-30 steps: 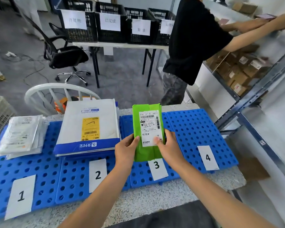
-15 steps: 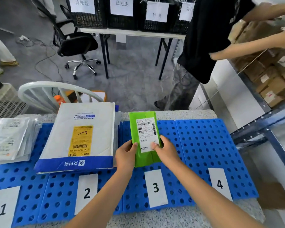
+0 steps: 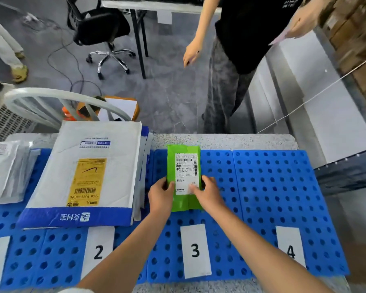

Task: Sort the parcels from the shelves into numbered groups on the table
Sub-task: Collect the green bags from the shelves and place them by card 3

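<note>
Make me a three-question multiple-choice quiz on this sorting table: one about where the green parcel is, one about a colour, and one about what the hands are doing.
1. The green parcel lies just beyond which number card?
A) 2
B) 3
C) 4

2. What colour is the big label on the white mailer?
A) yellow
B) red
C) black

3. How is the green parcel handled?
A) Both hands hold it
B) Only the left hand touches it
C) Neither hand touches it

Answers:
1 B: card 3 sits directly in front of it.
2 A: the yellow label covers the mailer's middle.
3 A: the left hand and right hand grip its near sides.
</note>
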Tool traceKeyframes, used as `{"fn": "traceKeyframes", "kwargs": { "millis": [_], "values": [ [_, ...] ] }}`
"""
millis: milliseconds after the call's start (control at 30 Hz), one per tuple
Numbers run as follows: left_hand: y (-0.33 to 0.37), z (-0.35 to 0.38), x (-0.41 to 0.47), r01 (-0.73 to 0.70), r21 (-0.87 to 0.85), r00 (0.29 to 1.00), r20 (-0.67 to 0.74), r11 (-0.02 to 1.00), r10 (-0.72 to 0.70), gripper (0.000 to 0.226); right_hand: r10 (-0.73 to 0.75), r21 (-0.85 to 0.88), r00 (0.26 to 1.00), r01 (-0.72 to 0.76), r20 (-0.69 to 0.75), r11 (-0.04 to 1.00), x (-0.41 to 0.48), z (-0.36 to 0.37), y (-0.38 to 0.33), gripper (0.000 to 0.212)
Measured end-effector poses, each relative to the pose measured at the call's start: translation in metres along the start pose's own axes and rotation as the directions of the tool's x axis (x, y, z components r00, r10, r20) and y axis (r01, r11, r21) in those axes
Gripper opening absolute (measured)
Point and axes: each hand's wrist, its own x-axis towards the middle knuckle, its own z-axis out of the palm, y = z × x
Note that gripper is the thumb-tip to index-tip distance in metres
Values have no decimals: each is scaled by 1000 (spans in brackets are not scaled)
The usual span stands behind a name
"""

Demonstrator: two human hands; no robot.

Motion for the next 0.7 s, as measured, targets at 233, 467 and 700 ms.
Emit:
{"fn": "traceKeyframes", "kwargs": {
  "millis": [233,467,700],
  "values": [
    [-2,5,10,22,73,1000,-13,997,-21,22,-89,-30,996,89,24,996,4,-1,5,49],
    [26,-9,-7,-167,236,986,15,957,168,24,-132,17,991,131,32,991,-28,-12,0,41],
    [87,-53,-46,-612,546,789,366,572,494,36,-392,-248,919,390,41,887,-81,-74,-44,44]
  ]
}}
